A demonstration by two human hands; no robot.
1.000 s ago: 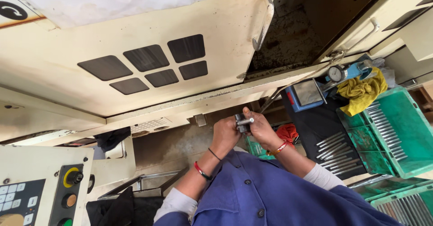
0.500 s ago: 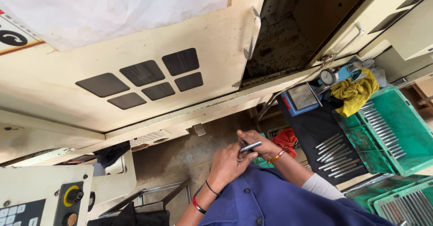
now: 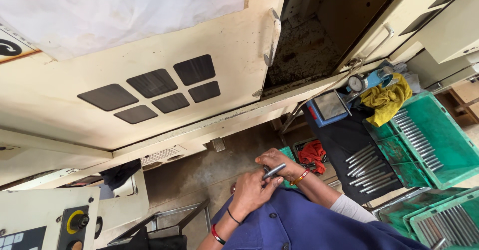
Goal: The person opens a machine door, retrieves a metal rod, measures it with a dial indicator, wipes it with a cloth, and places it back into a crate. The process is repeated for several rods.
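Two hands met over one short metal rod (image 3: 274, 170), held near the chest above the floor: left hand (image 3: 252, 192) fingers pinched its lower end, right hand (image 3: 277, 160) curled round it. Green tray (image 3: 449, 150) at right held a row of rods; another tray (image 3: 444, 225) below was packed w/ more. Loose rods (image 3: 366, 167) lay on a black mat (image 3: 344, 135).

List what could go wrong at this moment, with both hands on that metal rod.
1. The short metal rod is pinched between the left hand and the right hand over bare floor; if it slips, it could drop and roll off.
2. The loose rods on the black mat lie near its edge; a stray elbow might scatter them.
3. The machine door stands open beside the person, so a sleeve could snag.
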